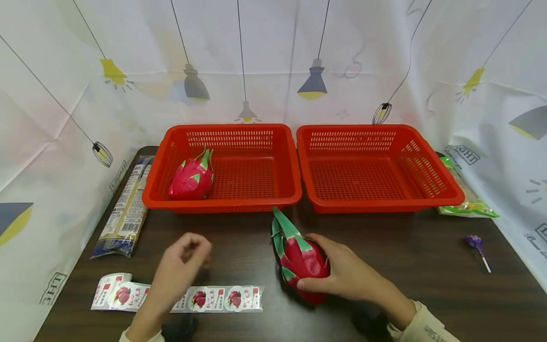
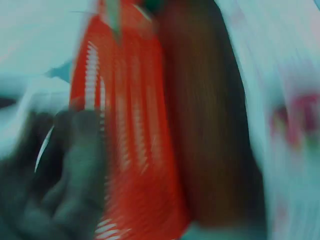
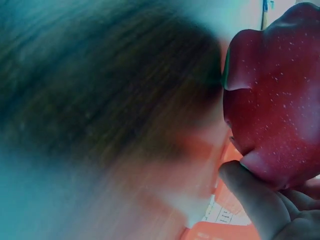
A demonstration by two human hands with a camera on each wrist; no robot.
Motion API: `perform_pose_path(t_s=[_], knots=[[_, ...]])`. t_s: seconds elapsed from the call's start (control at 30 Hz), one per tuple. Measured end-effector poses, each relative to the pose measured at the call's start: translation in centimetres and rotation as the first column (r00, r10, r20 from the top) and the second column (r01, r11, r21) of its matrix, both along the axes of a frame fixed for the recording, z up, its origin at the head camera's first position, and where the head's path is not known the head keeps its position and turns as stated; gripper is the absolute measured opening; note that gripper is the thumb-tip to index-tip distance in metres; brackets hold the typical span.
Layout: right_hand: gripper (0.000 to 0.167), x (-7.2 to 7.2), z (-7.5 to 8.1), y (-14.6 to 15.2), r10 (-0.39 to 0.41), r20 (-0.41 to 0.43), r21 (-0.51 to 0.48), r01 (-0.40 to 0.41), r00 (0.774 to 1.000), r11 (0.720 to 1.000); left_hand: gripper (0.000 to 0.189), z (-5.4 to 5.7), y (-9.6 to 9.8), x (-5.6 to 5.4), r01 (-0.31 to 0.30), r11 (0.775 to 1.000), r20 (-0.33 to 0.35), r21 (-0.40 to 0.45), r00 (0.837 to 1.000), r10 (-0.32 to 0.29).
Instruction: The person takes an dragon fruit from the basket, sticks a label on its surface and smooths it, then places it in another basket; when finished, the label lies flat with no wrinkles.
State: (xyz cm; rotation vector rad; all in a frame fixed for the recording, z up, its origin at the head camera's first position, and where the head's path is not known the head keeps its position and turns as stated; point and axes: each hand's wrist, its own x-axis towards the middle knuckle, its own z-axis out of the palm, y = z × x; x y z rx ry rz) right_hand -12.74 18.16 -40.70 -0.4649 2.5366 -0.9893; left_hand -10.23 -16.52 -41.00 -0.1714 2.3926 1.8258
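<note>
In the head view my right hand (image 1: 337,270) grips a red dragon fruit (image 1: 308,263) with green leaf tips, low over the dark table. The right wrist view shows the same dragon fruit (image 3: 280,95) close up, with my thumb and fingers against its lower end. My left hand (image 1: 181,266) hovers above a strip of round dragon fruit stickers (image 1: 213,299), its fingers loosely curled. Nothing shows between those fingers, though the left wrist view is blurred. A second dragon fruit (image 1: 194,178) lies in the left red basket (image 1: 222,205).
The right red basket (image 1: 384,205) stands beside the left one at the back of the table. A long printed packet (image 1: 126,209) lies at the left edge. A green-edged packet (image 1: 467,194) and a purple lollipop (image 1: 475,243) lie at the right.
</note>
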Motion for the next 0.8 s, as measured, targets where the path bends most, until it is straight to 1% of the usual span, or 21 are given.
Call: perform_pose_path(t_s=[0.03, 0.07, 0.1, 0.13, 0.17, 0.2, 0.23, 0.27, 0.3, 0.33, 0.4, 0.53, 0.57, 0.67, 0.7, 0.77, 0.8], knots=[[0.095, 0.0, 0.1, 0.0, -0.006, 0.009, 0.003, 0.006, 1.0, 1.0, 0.013, 0.0, 0.2, 0.7, 0.093, 0.962, -0.019, -0.257, 0.995, -0.101], [0.096, 0.0, 0.1, 0.1, -0.014, 0.018, 0.007, 0.013, 1.0, 1.0, 0.018, -0.1, 0.4, 1.3, 0.161, 0.872, -0.015, -0.462, 0.982, -0.189], [0.096, 0.0, 0.2, 0.1, -0.019, 0.028, 0.011, 0.019, 0.999, 1.0, 0.024, -0.3, 0.6, 1.8, 0.214, 0.763, 0.008, -0.61, 0.965, -0.263], [0.097, -0.1, 0.2, 0.2, -0.023, 0.035, 0.015, 0.022, 0.999, 1.0, 0.03, -0.5, 0.8, 2.2, 0.257, 0.662, 0.049, -0.704, 0.948, -0.315], [0.097, -0.1, 0.2, 0.2, -0.023, 0.041, 0.018, 0.022, 0.999, 1.0, 0.037, -0.7, 1.0, 2.5, 0.295, 0.583, 0.095, -0.757, 0.933, -0.347], [0.097, -0.1, 0.2, 0.2, -0.021, 0.045, 0.018, 0.02, 0.999, 1.0, 0.044, -0.9, 1.1, 2.7, 0.318, 0.537, 0.121, -0.782, 0.921, -0.37], [0.097, -0.1, 0.2, 0.2, -0.018, 0.045, 0.018, 0.017, 0.999, 1.0, 0.048, -1.2, 1.2, 2.9, 0.332, 0.511, 0.138, -0.793, 0.914, -0.381], [0.097, -0.1, 0.1, 0.2, -0.014, 0.043, 0.019, 0.014, 0.999, 1.0, 0.051, -1.6, 1.2, 3.0, 0.332, 0.499, 0.137, -0.801, 0.912, -0.387], [0.097, -0.1, 0.1, 0.3, -0.007, 0.039, 0.018, 0.006, 0.999, 1.0, 0.053, -1.8, 1.3, 3.1, 0.324, 0.491, 0.126, -0.808, 0.911, -0.394], [0.096, -0.2, 0.0, 0.3, -0.001, 0.034, 0.016, 0.0, 0.999, 1.0, 0.053, -2.1, 1.3, 3.2, 0.315, 0.488, 0.112, -0.814, 0.91, -0.4], [0.096, -0.2, 0.0, 0.4, 0.004, 0.026, 0.012, -0.004, 1.0, 1.0, 0.049, -2.5, 1.3, 3.3, 0.281, 0.488, 0.068, -0.826, 0.91, -0.409], [0.094, -0.2, 0.0, 0.6, 0.002, 0.018, 0.0, -0.002, 1.0, 1.0, 0.039, -2.9, 1.3, 3.5, 0.233, 0.503, 0.001, -0.832, 0.908, -0.418], [0.093, -0.2, 0.0, 0.6, -0.001, 0.017, -0.003, 0.001, 1.0, 1.0, 0.037, -3.0, 1.3, 3.6, 0.222, 0.504, -0.012, -0.835, 0.907, -0.42], [0.091, -0.3, 0.1, 0.9, 0.006, -0.001, 0.002, -0.006, 1.0, 1.0, 0.032, -2.8, 1.3, 3.6, 0.201, 0.504, -0.039, -0.84, 0.904, -0.426], [0.091, -0.3, 0.1, 1.0, 0.014, -0.014, 0.006, -0.014, 1.0, 1.0, 0.03, -2.6, 1.3, 3.6, 0.2, 0.508, -0.041, -0.838, 0.905, -0.424], [0.092, -0.3, 0.3, 1.2, 0.031, -0.051, 0.019, -0.03, 0.998, 0.999, 0.025, -2.2, 1.2, 3.6, 0.198, 0.523, -0.046, -0.829, 0.908, -0.417], [0.092, -0.3, 0.5, 1.3, 0.034, -0.078, 0.031, -0.031, 0.996, 0.999, 0.023, -1.8, 1.1, 3.6, 0.198, 0.535, -0.051, -0.821, 0.909, -0.415]])
